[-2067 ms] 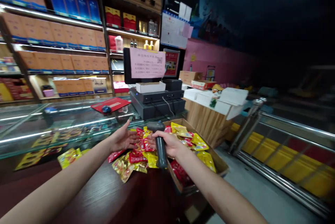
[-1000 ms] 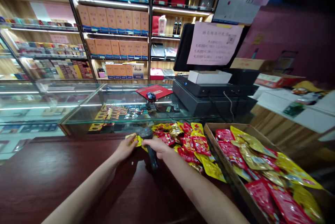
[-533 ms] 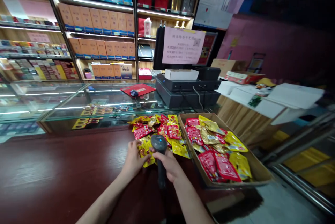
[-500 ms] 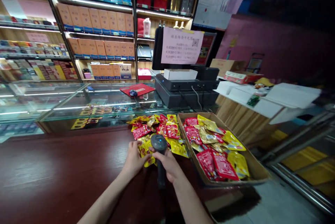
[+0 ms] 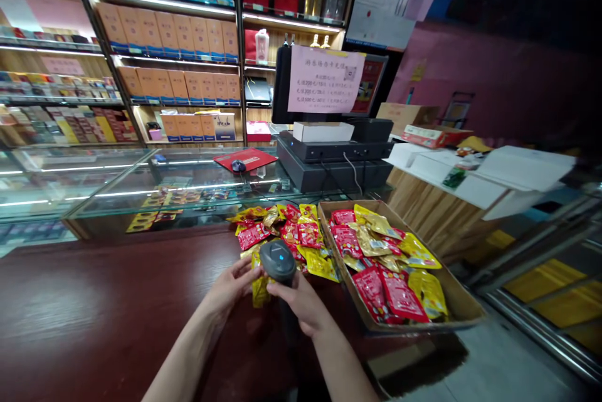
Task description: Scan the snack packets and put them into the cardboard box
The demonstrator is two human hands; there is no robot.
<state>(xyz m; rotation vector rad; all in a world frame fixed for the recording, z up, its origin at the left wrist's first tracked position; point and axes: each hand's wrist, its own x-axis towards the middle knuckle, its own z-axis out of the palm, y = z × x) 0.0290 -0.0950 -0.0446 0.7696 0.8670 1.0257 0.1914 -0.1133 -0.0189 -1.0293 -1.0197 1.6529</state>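
Dark red tabletop (image 5: 94,314) is stretching beneath 2 hands. The left hand (image 5: 226,292) is pinching a yellow snack packet (image 5: 259,288) at its fingertips, just beside the head of a barcode scanner (image 5: 277,260); the right hand (image 5: 306,306) is gripping the scanner's handle. Packet and scanner are apparently being lined up, and the next move is calling for a steady, unobstructed packet face.

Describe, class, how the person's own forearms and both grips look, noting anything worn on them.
The left grip and right grip are bare human hands, with no glove visible. The left forearm and right forearm show no sleeve, watch or bracelet. Any sleeves higher up lie out of view; nail details are too small to tell.
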